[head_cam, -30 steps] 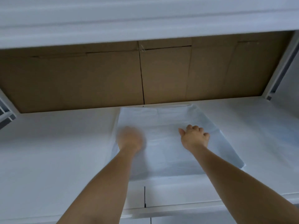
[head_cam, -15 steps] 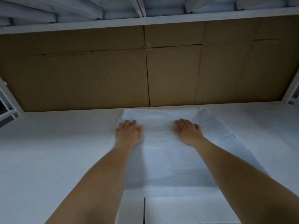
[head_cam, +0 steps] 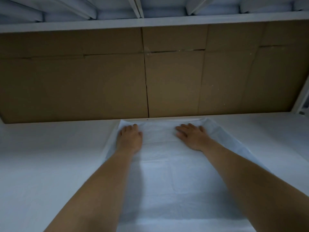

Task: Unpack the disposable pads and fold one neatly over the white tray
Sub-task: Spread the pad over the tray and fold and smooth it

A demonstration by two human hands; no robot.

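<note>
Both hands lie flat and open on the far end of the white pad (head_cam: 167,178): left hand (head_cam: 129,138), right hand (head_cam: 192,136).

thin white disposable pad (head_cam: 167,178) looks papery, matt, faint creases w/ quilted texture, broad white surface (head_cam: 41,164) under it smooth, matt, brown corrugated cardboard panel (head_cam: 83,84) at back dull, seamed, white painted metal rail (head_cam: 167,20) above, semi-gloss
</note>
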